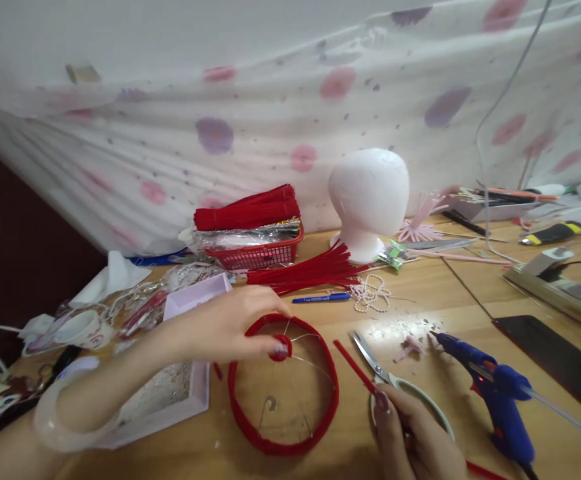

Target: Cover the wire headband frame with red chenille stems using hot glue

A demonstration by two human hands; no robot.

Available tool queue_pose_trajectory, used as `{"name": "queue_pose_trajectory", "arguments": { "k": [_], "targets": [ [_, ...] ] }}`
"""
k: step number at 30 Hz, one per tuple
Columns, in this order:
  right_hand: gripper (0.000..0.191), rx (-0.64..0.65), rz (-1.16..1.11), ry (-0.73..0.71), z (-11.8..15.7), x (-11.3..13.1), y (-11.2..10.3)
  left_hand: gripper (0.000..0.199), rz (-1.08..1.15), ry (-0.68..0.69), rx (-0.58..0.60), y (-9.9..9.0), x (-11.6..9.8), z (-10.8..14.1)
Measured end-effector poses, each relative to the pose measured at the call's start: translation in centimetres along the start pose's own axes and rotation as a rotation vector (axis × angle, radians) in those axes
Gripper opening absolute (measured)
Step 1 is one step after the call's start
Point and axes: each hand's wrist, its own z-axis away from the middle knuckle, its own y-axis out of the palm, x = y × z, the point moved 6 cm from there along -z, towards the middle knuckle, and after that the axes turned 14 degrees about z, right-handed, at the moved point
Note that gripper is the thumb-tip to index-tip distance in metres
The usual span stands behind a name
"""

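Observation:
A round wire frame [335, 393] with its rim wrapped in red fuzzy pipe cleaner stands on the wooden table, thin wires running inside it. My left hand [250, 327] reaches over its far left rim. The thumb rests on a small red-wrapped disc [280, 348] within the ring; some fingertips are hidden behind. At the lower right, my right hand [415, 427] pinches a short red pipe cleaner [353, 364] between thumb and finger, its end pointing toward the frame. Scissors [370, 353] with pale handles lie partly under that hand, blades slightly apart.
A blue hot glue gun [495, 387] lies at right, its cord trailing. Bundled red pipe cleaners [305, 270], a blue pen [321, 298] and a bead string [370, 293] lie beyond the frame. Behind stand a red basket [255, 255] and white foam head [368, 197]. A shallow box [198, 387] sits left.

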Motion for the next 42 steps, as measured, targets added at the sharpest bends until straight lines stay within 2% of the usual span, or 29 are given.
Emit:
{"name": "queue_pose_trajectory", "arguments": {
  "k": [2, 4, 7, 10, 14, 17, 20, 23, 25, 29, 33, 38, 42],
  "targets": [
    [0.016, 0.026, -0.031, -0.032, -0.1, 0.0, 0.2, 0.059, 0.086, -0.007, 0.083, 1.7, -0.6, 1.5],
    [0.011, 0.047, -0.048, -0.092, -0.2, 0.3, 0.3, 0.067, 0.098, -0.023, 0.108, 2.7, -0.7, 1.9],
    [0.009, 0.026, -0.041, -0.166, -0.6, 0.9, 0.2, 0.058, 0.071, 0.012, 0.084, 2.7, -0.3, 0.9],
    [0.010, 0.010, -0.014, -0.201, -0.7, 1.7, 0.3, 0.049, 0.043, 0.121, 0.019, 1.4, 0.4, -0.7],
    [0.013, 0.011, 0.013, -0.256, -0.8, 2.6, 0.4, 0.046, 0.045, 0.155, -0.058, -0.1, 1.8, -2.3],
    [0.016, 0.013, 0.017, -0.296, -0.9, 3.0, 0.5, 0.044, 0.019, 0.169, -0.116, -0.5, 2.4, -2.8],
    [0.017, 0.021, 0.022, -0.317, -0.9, 3.0, 0.6, 0.039, 0.006, 0.184, -0.085, -0.4, 2.6, -2.6],
    [0.018, 0.027, 0.021, -0.315, -0.8, 2.8, 0.8, 0.047, 0.004, 0.190, -0.030, -0.6, 2.4, -1.7],
    [0.018, 0.035, 0.021, -0.304, -0.7, 2.7, 1.0, 0.048, -0.005, 0.177, -0.048, -1.3, 2.2, -1.2],
    [0.020, 0.066, 0.043, -0.256, -0.6, 2.1, 1.4, 0.030, -0.034, 0.132, -0.116, -2.3, 2.0, -1.2],
    [0.016, 0.077, 0.105, -0.172, -1.0, 1.0, 1.8, 0.027, -0.045, 0.116, -0.101, -1.6, 2.2, -2.2],
    [0.021, 0.123, 0.150, -0.112, -1.2, 0.0, 2.2, 0.018, -0.019, 0.124, -0.079, -1.0, 2.4, -2.7],
    [0.020, 0.171, 0.135, -0.081, -1.1, -0.2, 2.5, 0.022, 0.018, 0.079, -0.164, -0.7, 1.9, -2.2]
  ]
}}
